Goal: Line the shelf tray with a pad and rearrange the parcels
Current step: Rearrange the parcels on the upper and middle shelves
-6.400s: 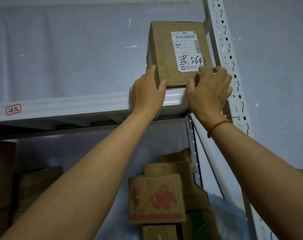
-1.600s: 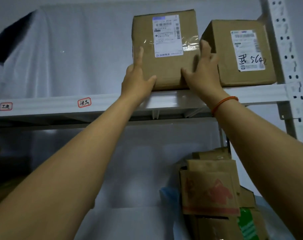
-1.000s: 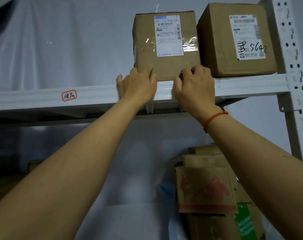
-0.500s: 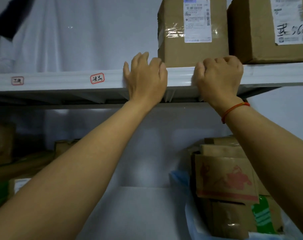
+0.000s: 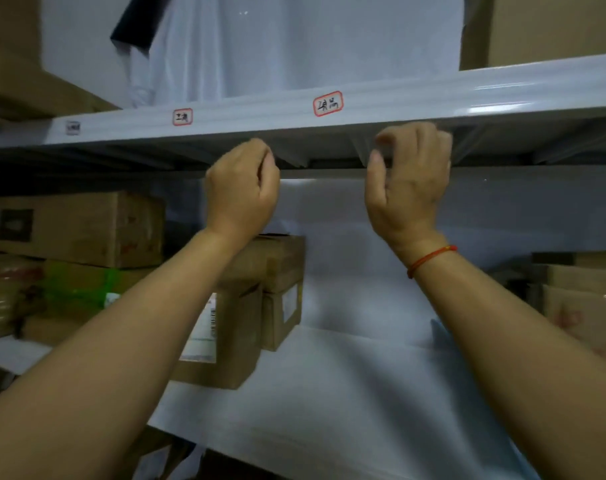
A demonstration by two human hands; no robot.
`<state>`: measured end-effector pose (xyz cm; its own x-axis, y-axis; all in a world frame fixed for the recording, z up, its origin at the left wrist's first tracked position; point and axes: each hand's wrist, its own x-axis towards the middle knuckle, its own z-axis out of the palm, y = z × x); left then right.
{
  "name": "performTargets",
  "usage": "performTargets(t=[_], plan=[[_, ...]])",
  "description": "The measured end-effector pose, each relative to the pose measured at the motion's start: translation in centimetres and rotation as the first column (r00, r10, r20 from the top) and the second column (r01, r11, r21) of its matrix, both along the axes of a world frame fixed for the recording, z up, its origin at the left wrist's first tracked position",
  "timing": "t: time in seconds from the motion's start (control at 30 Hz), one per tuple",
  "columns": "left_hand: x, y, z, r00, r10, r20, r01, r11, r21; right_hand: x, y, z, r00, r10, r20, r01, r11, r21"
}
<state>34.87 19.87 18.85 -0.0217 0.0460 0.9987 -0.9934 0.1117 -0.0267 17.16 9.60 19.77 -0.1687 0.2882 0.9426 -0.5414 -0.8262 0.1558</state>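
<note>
Head view: our left hand and right hand loosely curled, grasping nothing, just below shelf edge. Risk: we snag pad beneath, shifting parcels.

White pad covers lower shelf; parcels stand on it

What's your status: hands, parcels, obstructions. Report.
Left hand and right hand loosely curled, holding nothing, below the upper shelf. Parcel on it, far right. Nothing blocking.

Shelf edge label, perhaps "填品"
</note>
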Motion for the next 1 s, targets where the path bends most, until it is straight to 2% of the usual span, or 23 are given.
performTargets(t=[0.13, 0.23, 0.33, 0.43, 0.57, 0.67, 0.73, 0.83, 0.9, 0.97, 1.0], plan=[[5.3, 0.5, -2.4, 0.975, 0.17, -0.142, -0.135, 0.964, 0.228, 5.6, -0.8, -3.6, 0.993, 0.083, -0.086, -0.07, 0.988, 0.141], [9.0, -0.2, -4.3, 0.914, 0.325, -0.244, -0.192, 0.875, 0.445, 9.9, -1.1, -6.5, 0.978, 0.156, -0.14, -0.11, 0.951, 0.29], [11.9, -1.1, -6.7, 0.844, 0.419, -0.336, -0.158, 0.792, 0.59, 13.6, -1.1, -9.3, 0.957, 0.216, -0.193, -0.108, 0.885, 0.453], [14.2, -2.0, -9.0, 0.771, 0.476, -0.424, -0.103, 0.75, 0.653, 16.5, -1.1, -11.6, 0.938, 0.259, -0.231, -0.072, 0.796, 0.601], [15.6, -2.5, -11.1, 0.679, 0.449, -0.581, 0.015, 0.783, 0.622, 19.2, -1.6, -13.8, 0.922, 0.299, -0.248, -0.02, 0.675, 0.738], [16.4, -2.7, -12.6, 0.641, 0.346, -0.685, 0.111, 0.842, 0.528, 20.6, -2.1, -15.3, 0.915, 0.328, -0.236, 0.013, 0.561, 0.828], [16.7, -2.7, -13.2, 0.579, 0.264, -0.772, 0.198, 0.873, 0.446, 21.3, -2.3, -16.0, 0.914, 0.361, -0.187, -0.004, 0.468, 0.884], [16.7, -2.8, -14.5, 0.46, 0.168, -0.872, 0.322, 0.883, 0.34, 22.1, -2.3, -16.8, 0.901, 0.433, -0.035, -0.071, 0.225, 0.972], [16.9, -3.0, -15.9, 0.411, 0.13, -0.902, 0.383, 0.874, 0.3, 22.3, -2.2, -17.3, 0.884, 0.458, 0.091, -0.129, 0.054, 0.99], [16.9, -3.2, -17.3, 0.388, 0.109, -0.915, 0.418, 0.864, 0.28, 22.6, -2.2, -17.8, 0.867, 0.458, 0.195, -0.189, -0.06, 0.98], [16.9, -3.3, -17.9, 0.38, 0.1, -0.92, 0.431, 0.86, 0.272, 22.8, -2.1, -18.2, 0.863, 0.456, 0.215, -0.199, -0.083, 0.976]])
